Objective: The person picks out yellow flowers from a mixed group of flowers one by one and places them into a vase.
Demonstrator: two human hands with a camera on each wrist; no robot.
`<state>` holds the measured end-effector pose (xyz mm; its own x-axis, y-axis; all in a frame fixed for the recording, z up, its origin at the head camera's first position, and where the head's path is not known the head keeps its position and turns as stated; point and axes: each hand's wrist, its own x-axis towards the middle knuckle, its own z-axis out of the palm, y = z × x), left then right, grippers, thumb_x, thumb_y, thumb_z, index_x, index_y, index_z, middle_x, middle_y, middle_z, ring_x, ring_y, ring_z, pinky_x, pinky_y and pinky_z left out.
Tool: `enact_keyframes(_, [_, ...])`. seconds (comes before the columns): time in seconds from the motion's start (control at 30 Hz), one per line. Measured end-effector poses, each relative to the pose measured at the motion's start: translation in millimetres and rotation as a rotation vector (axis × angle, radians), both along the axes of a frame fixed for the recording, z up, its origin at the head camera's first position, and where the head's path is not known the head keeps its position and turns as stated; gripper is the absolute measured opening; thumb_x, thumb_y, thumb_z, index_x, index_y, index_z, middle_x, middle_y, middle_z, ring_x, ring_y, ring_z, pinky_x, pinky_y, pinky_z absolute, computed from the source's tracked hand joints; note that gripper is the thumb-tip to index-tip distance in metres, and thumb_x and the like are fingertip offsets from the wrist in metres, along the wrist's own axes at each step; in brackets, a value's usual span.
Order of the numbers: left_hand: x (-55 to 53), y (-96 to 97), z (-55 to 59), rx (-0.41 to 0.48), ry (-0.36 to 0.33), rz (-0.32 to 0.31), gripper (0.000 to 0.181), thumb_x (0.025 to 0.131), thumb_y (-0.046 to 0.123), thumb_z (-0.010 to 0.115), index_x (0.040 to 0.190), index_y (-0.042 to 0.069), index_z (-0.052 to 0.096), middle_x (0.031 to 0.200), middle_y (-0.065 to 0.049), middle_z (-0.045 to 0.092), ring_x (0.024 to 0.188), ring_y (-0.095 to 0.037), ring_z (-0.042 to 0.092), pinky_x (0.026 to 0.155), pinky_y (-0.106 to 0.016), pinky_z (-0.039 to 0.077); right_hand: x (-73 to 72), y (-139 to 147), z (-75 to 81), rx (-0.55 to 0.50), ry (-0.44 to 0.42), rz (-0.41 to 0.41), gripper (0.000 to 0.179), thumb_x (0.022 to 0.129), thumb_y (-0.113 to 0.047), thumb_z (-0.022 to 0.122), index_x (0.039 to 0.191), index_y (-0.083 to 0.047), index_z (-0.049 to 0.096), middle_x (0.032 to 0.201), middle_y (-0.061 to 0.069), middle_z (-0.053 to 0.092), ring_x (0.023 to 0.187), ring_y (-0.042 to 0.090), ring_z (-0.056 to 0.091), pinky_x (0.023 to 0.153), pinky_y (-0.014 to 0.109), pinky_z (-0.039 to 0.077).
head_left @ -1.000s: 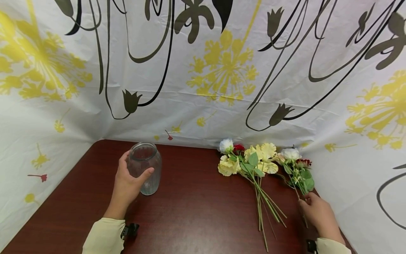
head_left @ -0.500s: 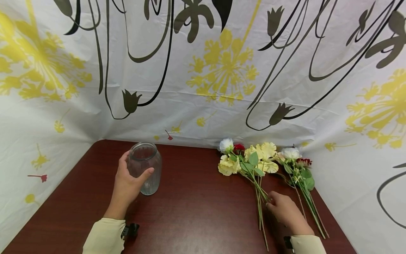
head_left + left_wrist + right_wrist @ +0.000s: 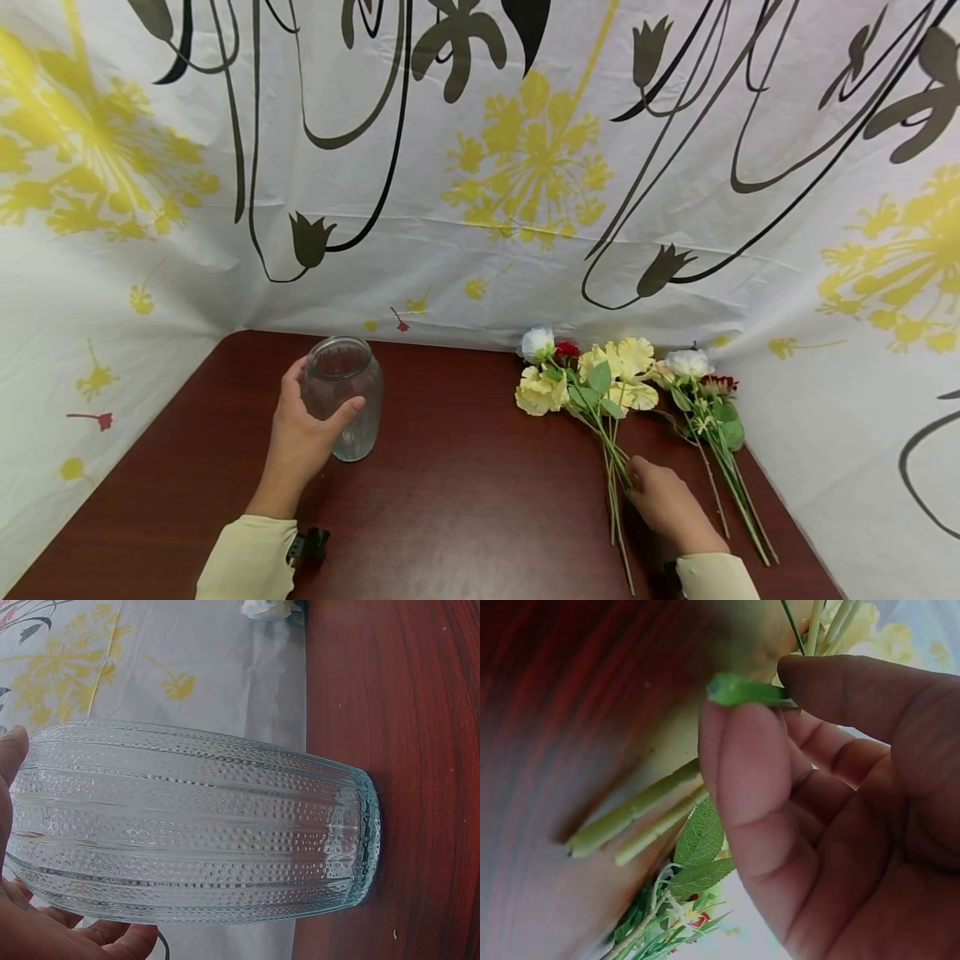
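Observation:
In the head view my left hand (image 3: 300, 433) grips a clear ribbed glass vase (image 3: 358, 429) around its side, thumb across the near face. The vase (image 3: 195, 832) stands upright with its base on the table, dotted texture between its ribs, as the left wrist view shows. On the right, my right hand (image 3: 671, 510) is at the stems of a bunch of flowers, with yellow blooms (image 3: 542, 392), a white flower (image 3: 537, 344) and a small red flower (image 3: 567, 350). Seen from the right wrist, its thumb and finger pinch a green flower stem (image 3: 746, 691) near its cut end.
A second bunch with a white rose (image 3: 687, 364), a dark red flower (image 3: 718, 385) and green leaves (image 3: 729, 433) lies at the table's right edge. The dark red-brown table (image 3: 465, 500) meets a patterned white cloth (image 3: 420, 275) at the back and sides.
My right hand has left the far-right bunch and moved left to the stems of the yellow-flowered bunch, where it now pinches a stem. The left hand and vase stay put.

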<state>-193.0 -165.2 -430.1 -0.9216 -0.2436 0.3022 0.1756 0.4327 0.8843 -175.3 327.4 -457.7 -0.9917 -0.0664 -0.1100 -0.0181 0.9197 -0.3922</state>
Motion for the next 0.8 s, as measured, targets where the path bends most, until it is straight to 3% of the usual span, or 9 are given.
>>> enact_keyframes(0.27, [-0.1,0.3,0.6,0.0,-0.001,0.002,0.101,0.081,0.04,0.082,0.156,0.014,0.019,0.148,-0.021,0.038,0.134,-0.039,0.037,0.101,-0.066,0.031,2.1,0,9.7,0.021,0.035,0.007,0.009,0.092,0.0,0.061,0.098,-0.006,0.058,0.07,0.001,0.052,0.06,0.018,0.045,0.056,0.037,0.038])
enact_keyframes(0.63, [0.1,-0.4,-0.1,0.002,0.003,-0.003,0.102,0.081,0.04,0.082,0.156,0.015,0.018,0.149,-0.02,0.037,0.135,-0.038,0.036,0.101,-0.067,0.031,13.1,13,36.4,0.008,0.111,0.005,0.025,0.095,0.001,0.055,0.119,0.003,0.056,0.088,0.008,0.065,0.06,0.016,0.049,0.058,0.037,0.041])
enact_keyframes(0.8, [-0.3,-0.3,-0.9,0.003,0.011,-0.009,0.101,0.081,0.04,0.082,0.156,0.015,0.018,0.149,-0.02,0.036,0.135,-0.038,0.036,0.1,-0.068,0.031,16.4,26,47.0,0.007,0.116,-0.025,0.026,0.095,0.0,0.056,0.12,0.005,0.054,0.082,0.007,0.062,0.06,0.017,0.051,0.055,0.037,0.041])
